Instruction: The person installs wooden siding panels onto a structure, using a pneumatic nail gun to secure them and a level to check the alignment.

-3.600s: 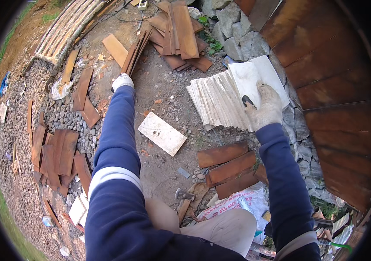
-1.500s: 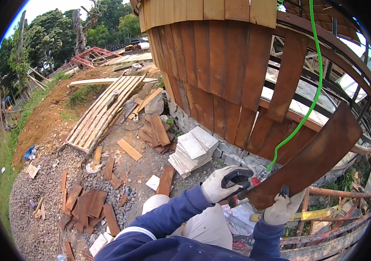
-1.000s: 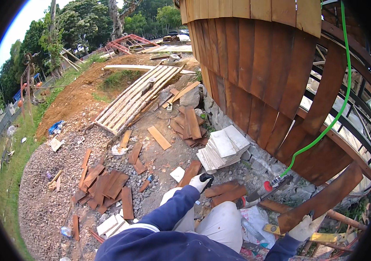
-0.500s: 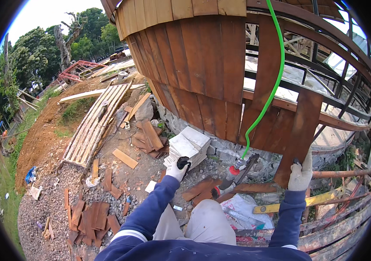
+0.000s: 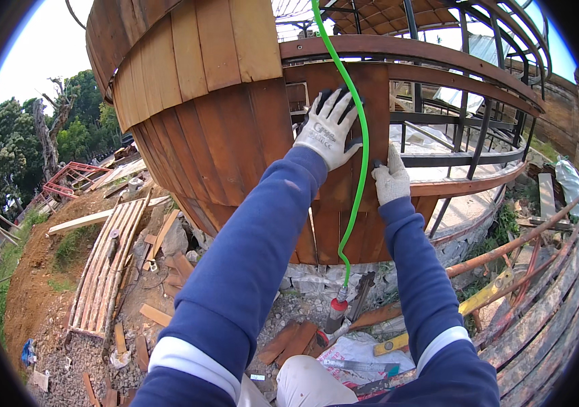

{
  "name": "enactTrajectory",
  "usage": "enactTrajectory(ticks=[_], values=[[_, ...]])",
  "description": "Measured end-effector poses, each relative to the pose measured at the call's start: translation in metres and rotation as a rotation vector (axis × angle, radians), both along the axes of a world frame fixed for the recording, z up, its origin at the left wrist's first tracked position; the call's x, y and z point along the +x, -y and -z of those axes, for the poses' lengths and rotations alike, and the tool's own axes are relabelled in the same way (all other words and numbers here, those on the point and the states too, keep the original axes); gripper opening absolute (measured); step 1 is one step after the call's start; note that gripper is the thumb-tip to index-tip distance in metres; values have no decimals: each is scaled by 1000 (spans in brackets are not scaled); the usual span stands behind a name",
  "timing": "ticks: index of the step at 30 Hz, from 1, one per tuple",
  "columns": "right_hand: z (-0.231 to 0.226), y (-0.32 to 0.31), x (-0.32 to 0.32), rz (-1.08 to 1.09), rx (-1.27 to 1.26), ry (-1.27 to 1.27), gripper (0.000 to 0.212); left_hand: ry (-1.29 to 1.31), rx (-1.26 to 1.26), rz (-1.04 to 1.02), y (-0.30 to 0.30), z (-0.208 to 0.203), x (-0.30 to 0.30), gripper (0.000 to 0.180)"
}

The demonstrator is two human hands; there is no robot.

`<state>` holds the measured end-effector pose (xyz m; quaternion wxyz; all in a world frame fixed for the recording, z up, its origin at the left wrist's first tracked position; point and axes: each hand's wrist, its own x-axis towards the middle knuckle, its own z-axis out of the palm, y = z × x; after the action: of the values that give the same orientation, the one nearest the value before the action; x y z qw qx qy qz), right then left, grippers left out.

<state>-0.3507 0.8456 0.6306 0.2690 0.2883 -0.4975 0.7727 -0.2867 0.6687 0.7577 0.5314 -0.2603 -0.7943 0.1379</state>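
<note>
Left of the green hose (image 5: 365,136), boards (image 5: 221,129) are mostly up; farther right, bare bars (image 5: 452,161). Left hand (image 5: 329,130) spread; right hand (image 5: 393,180) curled, hold unclear.

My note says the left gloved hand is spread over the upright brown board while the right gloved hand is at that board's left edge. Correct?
Not quite: the head view shows the right gloved hand at the right edge of the upright brown board. The left gloved hand is spread over it.
</note>
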Motion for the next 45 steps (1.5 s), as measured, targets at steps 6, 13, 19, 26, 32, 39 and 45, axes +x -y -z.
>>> enactTrajectory(ticks=[6, 13, 19, 26, 32, 39, 45], values=[[9, -13, -25, -19, 95, -20, 67, 44, 25, -165, -22, 21, -39, 92], [-2, -10, -13, -58, 42, -68, 66, -126, 4, -270, -17, 29, -42, 80], [4, -11, -22, -34, 100, -77, 65, -136, 21, -190, -13, 30, -53, 82], [-1, -17, -12, -39, 133, 3, 70, -107, 46, -67, -19, 28, -49, 78], [-3, -14, -9, -10, 180, 4, 66, -158, 57, -21, -15, 27, -49, 87], [6, -15, -9, 93, 180, -22, 60, -124, 48, -57, -23, 32, -56, 85], [69, -63, 73, 309, -57, -56, 53, -174, 99, 50, -18, 30, -49, 94]])
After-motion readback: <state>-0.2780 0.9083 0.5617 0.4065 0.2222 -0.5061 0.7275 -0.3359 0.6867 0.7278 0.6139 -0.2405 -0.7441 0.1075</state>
